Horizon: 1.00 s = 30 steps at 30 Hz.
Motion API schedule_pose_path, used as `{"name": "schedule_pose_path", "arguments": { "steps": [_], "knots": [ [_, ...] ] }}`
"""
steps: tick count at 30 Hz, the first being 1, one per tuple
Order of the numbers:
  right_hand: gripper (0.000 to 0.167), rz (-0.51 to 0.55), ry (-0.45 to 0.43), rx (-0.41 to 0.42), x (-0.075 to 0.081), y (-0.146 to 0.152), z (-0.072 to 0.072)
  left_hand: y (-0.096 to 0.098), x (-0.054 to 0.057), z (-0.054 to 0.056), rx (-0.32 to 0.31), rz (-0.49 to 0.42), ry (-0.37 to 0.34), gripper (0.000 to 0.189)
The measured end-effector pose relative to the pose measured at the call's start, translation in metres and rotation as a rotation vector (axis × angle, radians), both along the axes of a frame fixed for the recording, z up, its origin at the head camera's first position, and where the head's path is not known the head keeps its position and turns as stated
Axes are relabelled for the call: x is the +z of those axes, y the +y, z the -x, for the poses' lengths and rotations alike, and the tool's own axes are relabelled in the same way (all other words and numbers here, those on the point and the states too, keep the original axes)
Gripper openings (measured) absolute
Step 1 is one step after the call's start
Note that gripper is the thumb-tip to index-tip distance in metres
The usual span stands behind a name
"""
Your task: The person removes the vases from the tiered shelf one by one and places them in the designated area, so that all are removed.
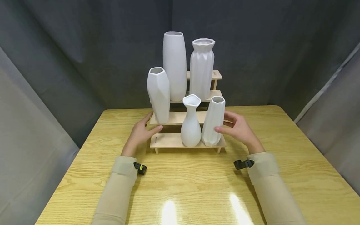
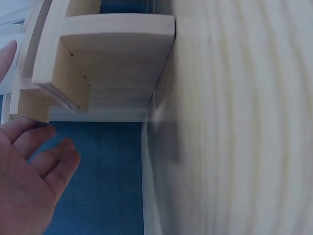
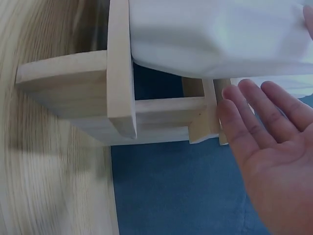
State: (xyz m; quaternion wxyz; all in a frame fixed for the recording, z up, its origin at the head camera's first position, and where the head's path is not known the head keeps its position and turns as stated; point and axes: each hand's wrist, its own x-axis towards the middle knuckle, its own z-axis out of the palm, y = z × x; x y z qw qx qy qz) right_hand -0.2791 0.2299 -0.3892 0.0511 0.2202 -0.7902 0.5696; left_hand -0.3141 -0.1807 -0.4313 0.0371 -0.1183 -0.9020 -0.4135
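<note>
A tiered wooden stand bears several white vases. My left hand is at its left end, thumb apart from the fingers, beside the faceted vase on the second step. In the left wrist view, loosely bent fingers come up to a step's end. My right hand is at the ribbed vase on the lowest step, its thumb overlapping the vase's front. The right wrist view has its fingers nearly straight, close below the vase. A narrow-necked vase stands left of the ribbed one.
Higher on the stand are a tall smooth vase and a pleated vase with a flared rim. The stand is near the back edge of a wooden table. Dark grey curtains hang behind it.
</note>
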Motion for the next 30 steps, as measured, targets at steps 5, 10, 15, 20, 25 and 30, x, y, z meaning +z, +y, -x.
{"name": "schedule_pose_path", "arguments": {
  "steps": [5,10,15,20,25,30],
  "knots": [
    [0.063,-0.004,-0.007,0.010,-0.001,-0.003,-0.001,0.004,-0.002,0.004,-0.008,-0.001,0.012,0.100],
    [0.058,-0.020,-0.017,0.028,-0.004,-0.007,-0.001,0.007,-0.002,0.006,0.000,-0.016,0.020,0.103],
    [0.057,-0.025,-0.022,0.032,-0.005,-0.010,0.000,0.008,-0.003,0.007,0.001,-0.048,0.025,0.105],
    [0.056,-0.044,-0.045,0.036,-0.006,-0.011,0.000,0.009,-0.004,0.010,0.001,-0.062,0.021,0.105],
    [0.056,-0.069,-0.061,0.026,-0.007,-0.011,0.000,0.010,-0.004,0.012,0.008,-0.078,0.011,0.107],
    [0.055,-0.061,-0.062,0.019,-0.006,-0.013,0.000,0.009,-0.005,0.014,0.024,-0.086,-0.003,0.108]
  ]
}}
